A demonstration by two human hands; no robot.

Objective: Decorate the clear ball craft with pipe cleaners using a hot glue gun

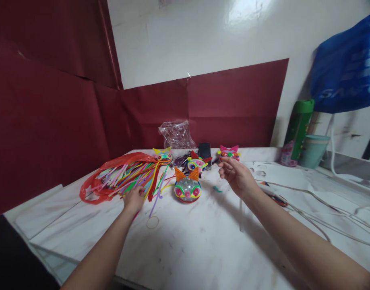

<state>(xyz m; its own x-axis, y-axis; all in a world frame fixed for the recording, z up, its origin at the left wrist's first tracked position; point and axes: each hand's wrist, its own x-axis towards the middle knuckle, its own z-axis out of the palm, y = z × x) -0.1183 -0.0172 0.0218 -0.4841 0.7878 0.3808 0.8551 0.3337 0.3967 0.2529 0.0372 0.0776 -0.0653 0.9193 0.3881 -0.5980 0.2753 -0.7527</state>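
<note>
My left hand (134, 199) rests at the near edge of a spread of colourful pipe cleaners (130, 177), its fingers curled in. A dark pink pipe cleaner shows below that hand and seems to be in its grip. My right hand (238, 176) hovers over the table with loosely bent fingers apart and nothing visible in them. Between the hands sits a clear round animal head (187, 189) with orange ears, pink eyes and green and yellow trim. Behind it are similar heads with red ears (197, 164), yellow ears (163, 154) and pink ears (229, 153).
A red plastic bag (91, 189) lies under the pipe cleaners. Right of my right arm are a glue gun (275, 196) and loose cables (311, 196). Farther back stand a green spray can (298, 129), a cup (314, 151), a dark phone-like object (205, 154) and clear wrap (176, 135).
</note>
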